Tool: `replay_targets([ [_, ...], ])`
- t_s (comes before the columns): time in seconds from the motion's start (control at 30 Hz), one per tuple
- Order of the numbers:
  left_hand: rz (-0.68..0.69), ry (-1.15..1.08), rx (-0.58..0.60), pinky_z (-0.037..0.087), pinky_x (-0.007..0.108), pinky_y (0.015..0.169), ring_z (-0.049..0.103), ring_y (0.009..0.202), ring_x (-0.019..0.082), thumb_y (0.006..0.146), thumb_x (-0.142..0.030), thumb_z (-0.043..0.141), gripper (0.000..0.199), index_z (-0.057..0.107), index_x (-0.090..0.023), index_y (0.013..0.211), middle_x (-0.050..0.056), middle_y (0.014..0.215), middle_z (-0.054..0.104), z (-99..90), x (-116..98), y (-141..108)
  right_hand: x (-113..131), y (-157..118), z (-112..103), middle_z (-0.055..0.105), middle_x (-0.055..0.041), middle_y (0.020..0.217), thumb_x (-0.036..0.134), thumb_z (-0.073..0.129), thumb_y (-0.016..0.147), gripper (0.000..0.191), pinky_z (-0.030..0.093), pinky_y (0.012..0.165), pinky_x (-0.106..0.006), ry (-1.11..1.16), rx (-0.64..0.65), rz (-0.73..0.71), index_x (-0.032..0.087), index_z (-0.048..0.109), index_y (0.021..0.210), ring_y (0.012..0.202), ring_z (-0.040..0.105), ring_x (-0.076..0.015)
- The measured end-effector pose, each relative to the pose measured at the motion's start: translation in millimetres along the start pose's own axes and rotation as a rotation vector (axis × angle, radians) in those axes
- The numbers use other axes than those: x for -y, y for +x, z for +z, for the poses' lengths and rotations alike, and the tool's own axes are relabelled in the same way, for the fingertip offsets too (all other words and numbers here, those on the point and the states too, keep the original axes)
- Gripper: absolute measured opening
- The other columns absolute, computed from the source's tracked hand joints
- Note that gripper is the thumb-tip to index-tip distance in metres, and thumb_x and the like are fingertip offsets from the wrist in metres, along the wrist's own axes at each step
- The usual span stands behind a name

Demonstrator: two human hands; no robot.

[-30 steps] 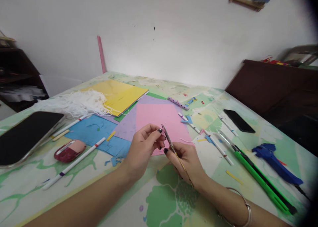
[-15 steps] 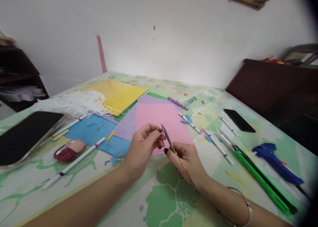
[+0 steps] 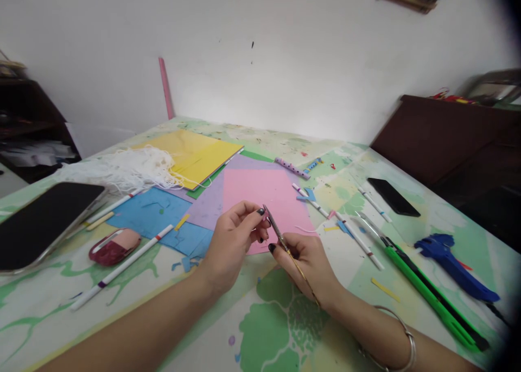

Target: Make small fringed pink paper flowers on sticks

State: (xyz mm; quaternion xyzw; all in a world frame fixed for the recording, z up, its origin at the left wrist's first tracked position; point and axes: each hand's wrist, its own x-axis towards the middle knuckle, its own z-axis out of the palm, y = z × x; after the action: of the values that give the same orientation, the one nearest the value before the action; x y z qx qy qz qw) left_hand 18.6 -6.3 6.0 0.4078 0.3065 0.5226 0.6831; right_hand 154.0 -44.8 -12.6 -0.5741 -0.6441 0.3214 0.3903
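Between the fingertips of my left hand (image 3: 238, 236), closed in a pinch, is a tiny pink piece, likely paper (image 3: 266, 213); most of it is hidden. My right hand (image 3: 307, 258) is closed around a pair of small scissors (image 3: 280, 236) with gold-toned handles. The blades point up and away, their tips right beside the pink piece. Below both hands lies a pink sheet (image 3: 258, 190), on top of a lilac sheet (image 3: 207, 204).
On the left are a phone (image 3: 44, 220), a maroon-and-pink case (image 3: 114, 246), white string (image 3: 126, 168), a yellow sheet (image 3: 195, 155) and blue sheets (image 3: 163, 215). Rightward lie markers (image 3: 360, 242), a green cutter (image 3: 431, 293), a blue glue gun (image 3: 456, 266) and another phone (image 3: 393, 197).
Almost nothing differs. Both hands keep their places and hold, and the scissor tips have shifted very slightly to the left.
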Motion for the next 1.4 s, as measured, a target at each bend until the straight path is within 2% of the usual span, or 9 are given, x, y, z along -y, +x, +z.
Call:
replay_targets([
  [0.57,0.004,-0.031,0.004,0.042,0.019,0.055,0.051,0.057,0.007,0.077,-0.024,0.065,0.013,0.057,-0.013,0.074,0.000,0.066,0.057,-1.8,3.2,1.5,0.3,-0.5,-1.1,0.026,0.0061,0.048,0.030,0.049,0.075,0.031,0.020,0.042,-0.021,0.000,0.009,-0.001,0.018,0.035,0.051,0.046,0.025,-0.0064],
  [1.13,0.002,-0.033,-0.002,0.041,0.020,0.055,0.050,0.056,0.008,0.073,-0.025,0.068,0.017,0.058,-0.013,0.071,0.000,0.065,0.057,-0.9,1.2,1.3,-0.7,-1.2,-1.8,0.027,0.0061,0.046,0.031,0.049,0.075,0.032,0.020,0.041,-0.020,-0.004,0.013,0.004,0.019,0.034,0.050,0.044,0.025,-0.0064],
  [1.4,0.007,-0.030,0.006,0.041,0.019,0.055,0.050,0.057,0.007,0.076,-0.023,0.066,0.014,0.058,-0.012,0.073,0.000,0.067,0.057,-3.6,3.7,2.4,-0.4,-0.6,-1.5,0.025,0.0061,0.047,0.030,0.050,0.074,0.031,0.019,0.041,-0.020,-0.016,0.010,-0.004,0.019,0.033,0.050,0.045,0.024,-0.0063],
])
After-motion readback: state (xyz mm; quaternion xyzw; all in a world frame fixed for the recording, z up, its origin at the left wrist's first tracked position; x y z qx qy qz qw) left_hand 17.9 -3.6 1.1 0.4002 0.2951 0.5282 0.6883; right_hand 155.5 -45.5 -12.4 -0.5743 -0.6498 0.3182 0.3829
